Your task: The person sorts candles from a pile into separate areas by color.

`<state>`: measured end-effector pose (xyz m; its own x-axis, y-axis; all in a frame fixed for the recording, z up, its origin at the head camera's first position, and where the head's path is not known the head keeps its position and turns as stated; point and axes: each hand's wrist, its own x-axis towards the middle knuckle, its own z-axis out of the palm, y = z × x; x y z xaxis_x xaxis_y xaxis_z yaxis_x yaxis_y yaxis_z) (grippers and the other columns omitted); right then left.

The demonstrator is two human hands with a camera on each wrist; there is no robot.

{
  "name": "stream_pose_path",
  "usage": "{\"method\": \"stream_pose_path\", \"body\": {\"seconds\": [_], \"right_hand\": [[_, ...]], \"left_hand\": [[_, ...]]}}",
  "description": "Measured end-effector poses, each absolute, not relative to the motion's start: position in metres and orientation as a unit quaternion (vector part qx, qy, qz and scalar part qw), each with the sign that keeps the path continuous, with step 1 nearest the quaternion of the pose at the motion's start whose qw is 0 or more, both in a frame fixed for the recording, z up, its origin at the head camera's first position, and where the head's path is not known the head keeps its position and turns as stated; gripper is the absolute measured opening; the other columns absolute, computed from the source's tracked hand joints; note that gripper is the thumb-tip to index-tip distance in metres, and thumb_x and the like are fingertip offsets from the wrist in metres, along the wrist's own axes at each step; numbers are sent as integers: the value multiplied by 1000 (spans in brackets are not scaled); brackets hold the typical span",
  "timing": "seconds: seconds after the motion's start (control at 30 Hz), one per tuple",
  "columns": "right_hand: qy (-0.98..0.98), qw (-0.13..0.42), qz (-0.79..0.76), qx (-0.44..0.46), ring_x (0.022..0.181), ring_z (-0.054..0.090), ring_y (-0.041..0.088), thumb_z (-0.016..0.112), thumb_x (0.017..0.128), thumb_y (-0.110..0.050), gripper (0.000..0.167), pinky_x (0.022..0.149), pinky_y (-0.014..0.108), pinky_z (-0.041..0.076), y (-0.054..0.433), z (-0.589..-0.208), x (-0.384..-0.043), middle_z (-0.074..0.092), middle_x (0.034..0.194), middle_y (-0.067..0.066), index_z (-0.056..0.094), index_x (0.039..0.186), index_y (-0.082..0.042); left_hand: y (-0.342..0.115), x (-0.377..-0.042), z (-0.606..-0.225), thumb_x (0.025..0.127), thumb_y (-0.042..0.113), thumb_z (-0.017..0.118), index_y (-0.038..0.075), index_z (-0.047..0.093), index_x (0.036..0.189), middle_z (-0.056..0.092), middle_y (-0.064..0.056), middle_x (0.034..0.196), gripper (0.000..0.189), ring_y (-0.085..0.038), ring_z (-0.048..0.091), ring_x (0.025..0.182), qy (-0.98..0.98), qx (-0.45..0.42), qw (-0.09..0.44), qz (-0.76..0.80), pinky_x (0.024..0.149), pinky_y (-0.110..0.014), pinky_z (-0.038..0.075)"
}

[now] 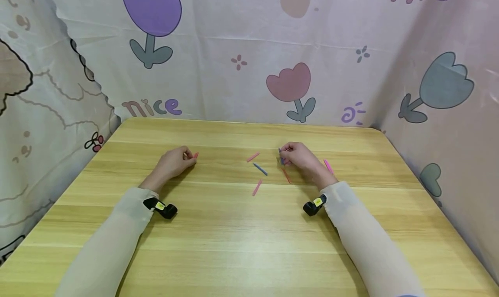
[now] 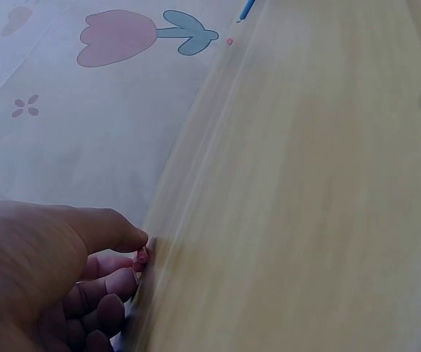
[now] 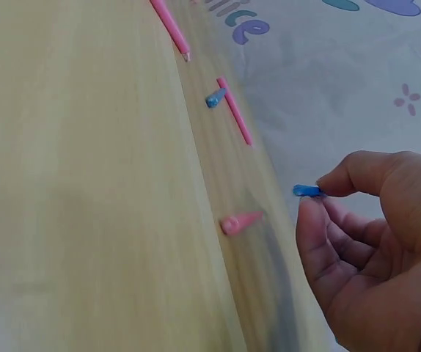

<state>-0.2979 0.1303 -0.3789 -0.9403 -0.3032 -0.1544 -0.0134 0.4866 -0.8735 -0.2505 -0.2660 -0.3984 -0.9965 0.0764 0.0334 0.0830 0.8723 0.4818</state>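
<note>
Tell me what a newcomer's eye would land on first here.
Probably the big purple tulip printed on the pale backdrop, upper left in the head view. Next, likely the two hands at the wooden table: the left hand pinches a pinkish-red stick, the right hand a blue stick. Between them, loose pink sticks and another blue one lie scattered on the wood.

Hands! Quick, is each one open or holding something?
Left hand: pinching a short, thin pink stick.
Right hand: pinching a short, thin blue stick.
</note>
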Motion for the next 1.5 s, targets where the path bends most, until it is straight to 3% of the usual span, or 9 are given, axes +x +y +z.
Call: {"method": "stream_pose_path", "body": {"seconds": [0.5,0.9,1.5], "right_hand": [[836,165,-522,-32,70,60,16,60,94,-8,20,66,26,55,112,-393,-314,60,90,13,58,110,5],[856,127,-500,-25,54,61,10,63,93,-6,16,56,25,54,107,-397,-313,60,73,8,61,103,7],[871,110,-478,-30,54,63,10,65,92,-10,16,56,26,54,106,-399,-312,63,75,9,62,101,3]], "left_hand": [[-266,-250,-399,93,26,65,4,62,98,64,-9,85,22,-27,58,78,-967,-36,9,-252,76,-45,43],[-267,-251,-400,93,26,64,4,61,97,64,-9,86,22,-27,58,79,-967,-42,9,-250,77,-45,44],[-267,-250,-400,93,26,63,4,62,97,64,-8,85,23,-26,57,78,-967,-38,8,-250,77,-45,43]]}}
